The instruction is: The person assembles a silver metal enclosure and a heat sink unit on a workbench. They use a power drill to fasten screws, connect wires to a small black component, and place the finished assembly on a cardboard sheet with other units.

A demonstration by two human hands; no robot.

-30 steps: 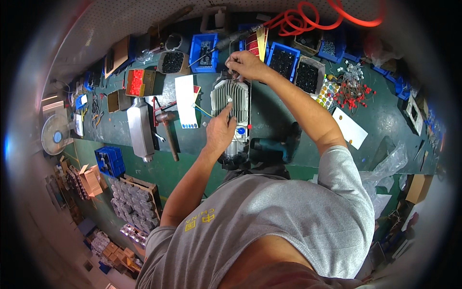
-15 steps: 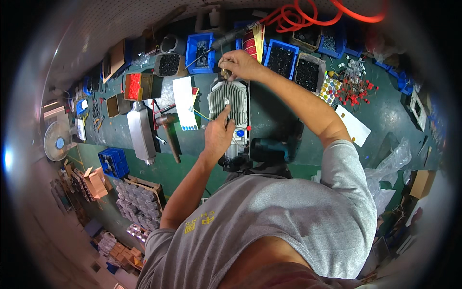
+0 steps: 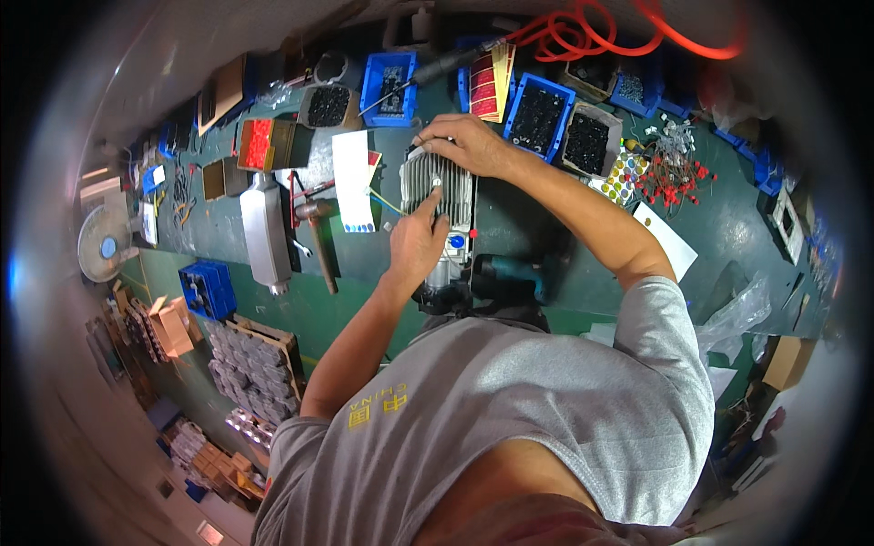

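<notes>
Left hand (image 3: 419, 244) points its index finger onto the finned metal housing (image 3: 454, 189) on the desk (image 3: 514, 214); right hand (image 3: 469, 146) curls over its far end, both grips unclear. Its blue cap (image 3: 456, 242) is seated; what remains unfinished is hidden.

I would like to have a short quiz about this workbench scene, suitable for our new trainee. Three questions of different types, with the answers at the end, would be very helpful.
1. Which hand points with its index finger onto the ribbed metal housing?

2. True or false: the hammer lies to the left of the housing in the picture.

3. What colour is the coiled hose at the far side of the bench?
A) blue
B) red
C) green

Key:
1. The left hand
2. True
3. B
</notes>
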